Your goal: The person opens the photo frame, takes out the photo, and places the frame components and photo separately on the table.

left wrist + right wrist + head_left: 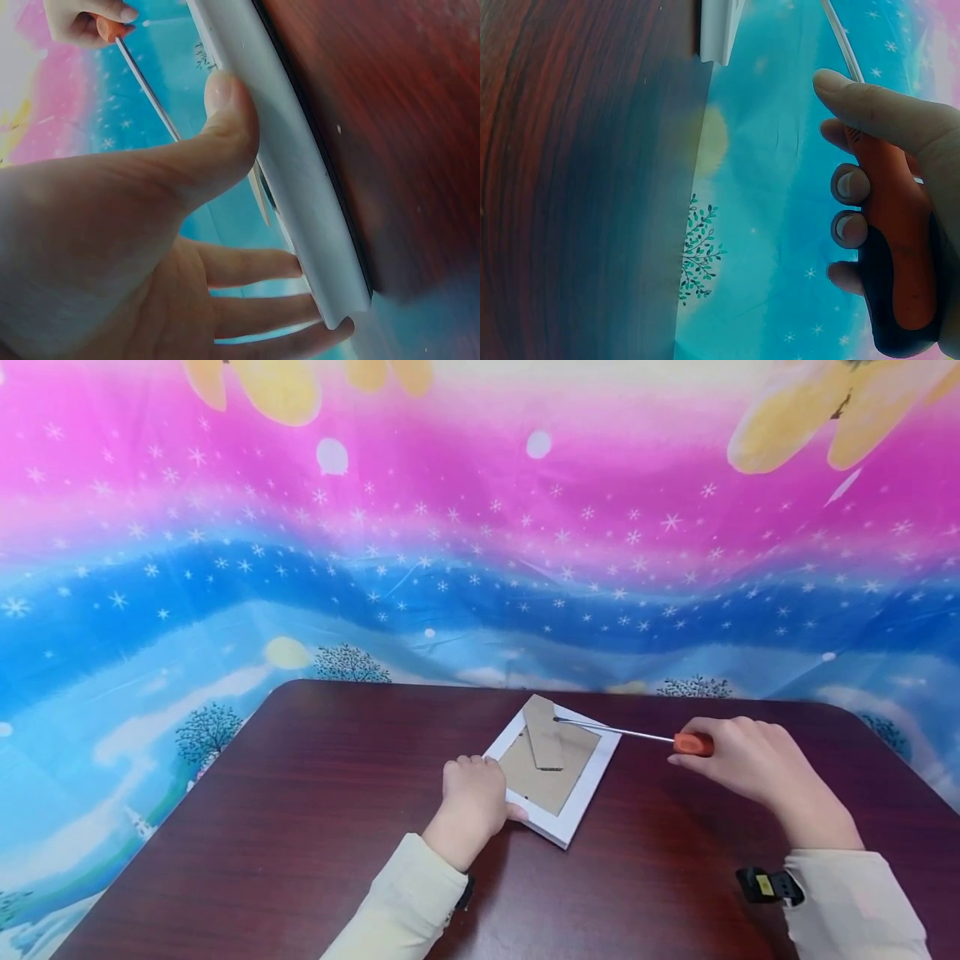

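A white picture frame (592, 782) lies face down on the table, its brown backing board (567, 787) upward. A cardboard stand flap (545, 745) lies across the back. My left hand (474, 793) grips the frame at its left corner; in the left wrist view the thumb (229, 112) presses the white moulding and the fingertips touch its edge farther along. My right hand (742, 756) holds a screwdriver with an orange and black handle (896, 232). Its metal shaft (630, 733) points left, and the tip meets the flap near its upper end.
The dark red-brown wooden table (315, 793) has rounded far corners. Behind it hangs a pink and blue cloth (450, 543) with snowflakes and trees. Dark bands with a device (768, 886) sit at the wrists over light sleeves.
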